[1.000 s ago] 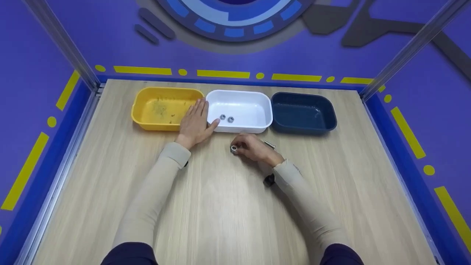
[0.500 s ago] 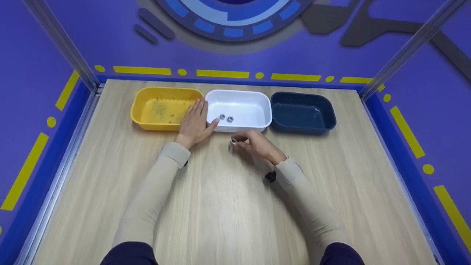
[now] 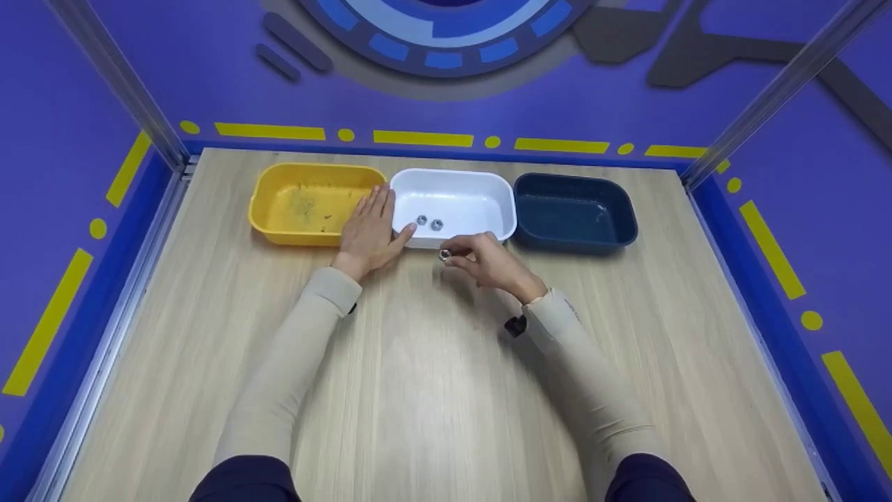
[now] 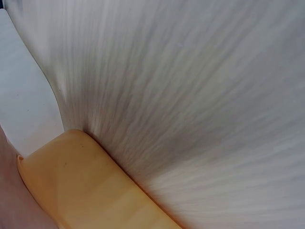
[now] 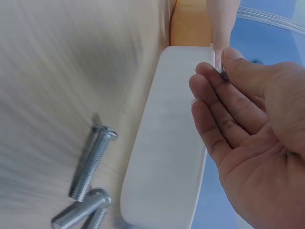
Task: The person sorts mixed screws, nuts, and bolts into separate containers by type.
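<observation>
My right hand (image 3: 493,265) pinches a metal nut (image 3: 444,255) between thumb and fingertips, close to the front rim of the white bin (image 3: 481,206). In the right wrist view only a small dark edge of that nut shows. Two more nuts lie on the white bin's floor, a left one (image 3: 421,220) and a right one (image 3: 437,225). My left hand (image 3: 367,233) lies flat with extended fingers over the meeting rims of the white bin and the yellow bin (image 3: 279,192). Silver bolts (image 5: 93,162) lie on the table below my right hand, hidden in the head view.
A dark blue bin (image 3: 575,216) stands right of the white one, completing a row at the table's back. Dark specks mark the yellow bin's floor. Blue-purple panels (image 3: 446,118) with metal posts enclose the wooden table (image 3: 418,390) at the back and sides.
My right hand has lifted the nut off the table area and moved it forward to the white bin's front rim. The bolt visible earlier is now covered. My left hand stays put.
</observation>
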### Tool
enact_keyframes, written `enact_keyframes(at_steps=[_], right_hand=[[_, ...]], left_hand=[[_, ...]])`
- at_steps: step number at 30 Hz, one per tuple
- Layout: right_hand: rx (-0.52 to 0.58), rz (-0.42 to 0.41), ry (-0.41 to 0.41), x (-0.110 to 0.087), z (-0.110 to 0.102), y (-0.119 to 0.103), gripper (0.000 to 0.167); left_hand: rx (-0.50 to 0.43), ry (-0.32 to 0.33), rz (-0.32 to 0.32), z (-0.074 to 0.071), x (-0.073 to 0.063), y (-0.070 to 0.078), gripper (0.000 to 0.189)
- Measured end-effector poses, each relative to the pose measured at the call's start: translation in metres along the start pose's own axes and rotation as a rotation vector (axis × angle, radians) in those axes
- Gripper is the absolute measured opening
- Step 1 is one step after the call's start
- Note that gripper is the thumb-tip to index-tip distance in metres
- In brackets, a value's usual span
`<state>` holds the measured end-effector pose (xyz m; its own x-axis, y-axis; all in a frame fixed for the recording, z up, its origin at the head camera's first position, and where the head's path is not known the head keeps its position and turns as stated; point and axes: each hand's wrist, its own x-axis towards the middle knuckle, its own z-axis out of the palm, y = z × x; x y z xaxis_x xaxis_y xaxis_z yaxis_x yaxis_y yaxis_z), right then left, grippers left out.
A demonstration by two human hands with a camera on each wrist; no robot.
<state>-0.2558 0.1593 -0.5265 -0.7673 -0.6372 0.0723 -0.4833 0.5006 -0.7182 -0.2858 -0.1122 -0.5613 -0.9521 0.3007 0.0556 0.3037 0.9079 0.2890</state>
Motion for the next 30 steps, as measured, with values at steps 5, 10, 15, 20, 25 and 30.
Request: enact_keyframes(at_steps=[5,10,15,20,25,30], right_hand=[[-0.008,-0.007,0.016,0.004,-0.005,-0.003,0.024],[-0.031,-0.029,0.022,0.009,-0.011,-0.004,0.022],[-0.037,-0.028,0.017,0.014,-0.018,-0.006,0.024],[-0.021,-0.026,0.025,0.019,-0.022,-0.005,0.024],[-0.007,-0.021,0.064,0.025,-0.022,0.000,0.023],[-0.001,-0.016,0.103,0.032,-0.021,0.007,0.023]], left_hand=[[0.009,-0.011,-0.004,-0.001,0.000,0.000,0.091],[0.007,-0.017,-0.011,-0.002,-0.001,0.001,0.091],[0.003,-0.018,-0.013,-0.003,-0.001,0.002,0.091],[-0.006,-0.016,-0.013,-0.004,-0.002,0.003,0.091],[-0.009,-0.001,-0.012,-0.003,-0.001,0.002,0.091],[0.012,-0.004,-0.012,0.000,0.000,0.001,0.092]])
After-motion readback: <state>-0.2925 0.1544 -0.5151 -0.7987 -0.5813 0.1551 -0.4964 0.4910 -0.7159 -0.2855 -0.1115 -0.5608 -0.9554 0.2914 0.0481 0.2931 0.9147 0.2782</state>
